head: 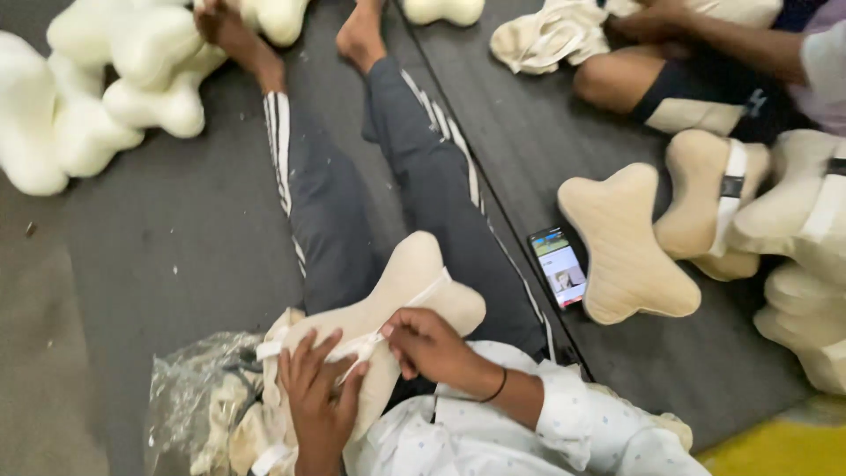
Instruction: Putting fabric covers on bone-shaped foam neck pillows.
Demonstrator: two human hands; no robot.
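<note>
1 head view, looking steeply down, close over lap.

Cream bone-shaped cushion (397,304) with white strap (366,345) lies tilted across the lap

Dark floor mat (176,256) carries cushions (626,247) and phone (558,267).

A dark grey ribbed mat (203,238) covers the floor, its two sheets meeting at a seam that runs diagonally, with bare brownish floor (35,353) at the left edge, a yellow patch (784,449) in the lower right corner, and soft, even light over everything.
</note>
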